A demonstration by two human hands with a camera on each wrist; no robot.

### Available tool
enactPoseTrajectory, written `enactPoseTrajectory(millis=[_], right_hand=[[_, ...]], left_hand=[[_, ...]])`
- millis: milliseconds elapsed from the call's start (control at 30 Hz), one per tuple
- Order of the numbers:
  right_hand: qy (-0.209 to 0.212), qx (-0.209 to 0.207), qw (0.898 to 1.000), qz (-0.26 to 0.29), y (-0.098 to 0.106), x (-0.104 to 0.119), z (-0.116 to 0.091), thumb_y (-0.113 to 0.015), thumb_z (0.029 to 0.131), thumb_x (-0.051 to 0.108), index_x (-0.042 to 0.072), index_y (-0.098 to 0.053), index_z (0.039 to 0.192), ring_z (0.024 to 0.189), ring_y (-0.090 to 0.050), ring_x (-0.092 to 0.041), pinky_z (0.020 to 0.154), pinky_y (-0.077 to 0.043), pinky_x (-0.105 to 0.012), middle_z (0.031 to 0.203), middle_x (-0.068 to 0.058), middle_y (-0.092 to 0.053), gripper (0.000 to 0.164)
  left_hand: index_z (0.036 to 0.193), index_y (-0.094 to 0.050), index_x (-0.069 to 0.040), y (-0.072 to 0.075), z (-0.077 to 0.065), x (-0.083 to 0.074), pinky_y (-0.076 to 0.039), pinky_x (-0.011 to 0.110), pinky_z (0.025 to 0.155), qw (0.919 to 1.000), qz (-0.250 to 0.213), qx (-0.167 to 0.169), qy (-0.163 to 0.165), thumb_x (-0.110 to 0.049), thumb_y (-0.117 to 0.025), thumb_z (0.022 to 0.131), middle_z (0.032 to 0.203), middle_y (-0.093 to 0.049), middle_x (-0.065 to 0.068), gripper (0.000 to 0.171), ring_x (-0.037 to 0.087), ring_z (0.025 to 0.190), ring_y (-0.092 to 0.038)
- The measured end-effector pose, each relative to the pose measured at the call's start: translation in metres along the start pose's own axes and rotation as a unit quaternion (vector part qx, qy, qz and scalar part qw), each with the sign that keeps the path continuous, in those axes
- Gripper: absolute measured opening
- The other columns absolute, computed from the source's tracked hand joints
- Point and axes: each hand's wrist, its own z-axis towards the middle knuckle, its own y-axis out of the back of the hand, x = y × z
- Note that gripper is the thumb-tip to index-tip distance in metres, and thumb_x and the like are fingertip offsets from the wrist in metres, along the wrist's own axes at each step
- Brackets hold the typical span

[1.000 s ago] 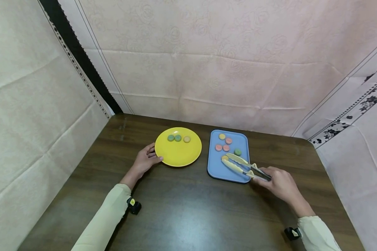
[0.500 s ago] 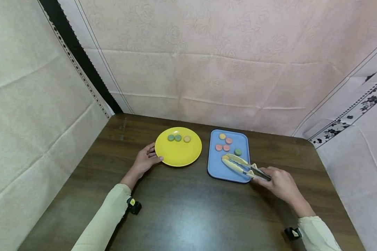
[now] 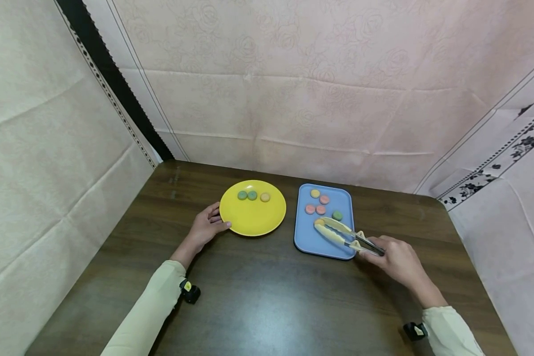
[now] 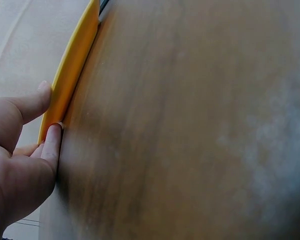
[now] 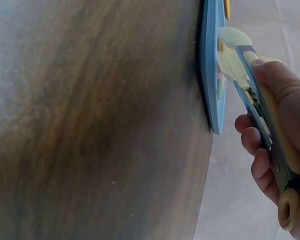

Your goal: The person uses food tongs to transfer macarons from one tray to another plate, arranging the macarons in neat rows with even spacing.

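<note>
My left hand pinches the near-left rim of a yellow plate. In the left wrist view, the thumb lies over the rim and other fingers reach under the plate. On its far part sit two green macaron-like discs and one pale yellow disc. My right hand grips cream-tipped kitchen tongs. Their tips stand over a blue tray, around an orange-yellow disc. In the right wrist view, fingers and thumb wrap the handles of the tongs.
Elsewhere on the tray are three pink discs, a green disc and a yellow disc. Tray and plate stand side by side on a dark wooden table. Patterned cloth hangs behind it and at both sides.
Almost nothing differs. Both hands, the plate, the tray and the tongs stay in place, with the tong tips still at the orange-yellow disc.
</note>
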Motion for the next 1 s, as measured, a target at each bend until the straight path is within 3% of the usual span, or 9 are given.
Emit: enactPoseTrajectory(millis=[133,400,600,833,1000], right_hand=[[0.012,-0.019,1.000,0.001,0.004,0.001,0.002,-0.081,0.088,0.035,-0.003,-0.075,0.116,0.082,-0.069,-0.029,0.068,-0.057,-0.052,0.102,-0.018,-0.074,0.048],[0.033,-0.038,0.999,0.009,0.013,0.010,0.016,-0.081,0.089,0.034,-0.002,-0.075,0.117,0.073,-0.060,-0.018,0.060,-0.050,-0.035,0.101,-0.015,-0.075,0.046],[0.046,-0.035,0.998,0.017,0.020,0.024,0.037,-0.081,0.089,0.035,-0.002,-0.074,0.120,0.078,-0.065,-0.024,0.062,-0.053,-0.041,0.106,-0.018,-0.074,0.048],[0.064,-0.029,0.997,0.030,0.023,0.044,0.061,-0.082,0.088,0.037,-0.002,-0.073,0.122,0.093,-0.071,-0.032,0.077,-0.059,-0.052,0.114,-0.020,-0.073,0.052],[0.084,-0.034,0.995,0.043,0.021,0.055,0.081,-0.082,0.088,0.037,-0.001,-0.073,0.123,0.093,-0.071,-0.031,0.077,-0.058,-0.050,0.114,-0.020,-0.074,0.053]], left_hand=[[0.160,-0.025,0.002,-0.001,-0.006,-0.012,-0.055,0.033,0.099,1.0000,0.006,0.005,0.004,-0.002,-0.073,0.094,0.154,-0.041,0.027,0.082,0.041,0.137,-0.049],[0.159,-0.025,0.004,-0.003,-0.018,-0.027,-0.055,0.033,0.100,0.9999,0.004,0.008,0.006,-0.001,-0.072,0.094,0.154,-0.041,0.027,0.081,0.040,0.136,-0.050],[0.160,-0.024,0.003,-0.003,-0.018,-0.025,-0.054,0.036,0.101,0.9999,0.004,0.008,0.006,-0.001,-0.072,0.094,0.155,-0.040,0.027,0.081,0.041,0.137,-0.049],[0.160,-0.025,0.003,-0.003,-0.019,-0.026,-0.054,0.036,0.101,0.9999,0.000,0.009,0.006,-0.001,-0.072,0.094,0.155,-0.040,0.027,0.081,0.041,0.137,-0.049],[0.160,-0.025,0.003,-0.003,-0.019,-0.029,-0.053,0.037,0.102,0.9999,0.003,0.009,0.005,-0.002,-0.072,0.094,0.155,-0.041,0.027,0.081,0.040,0.137,-0.049]])
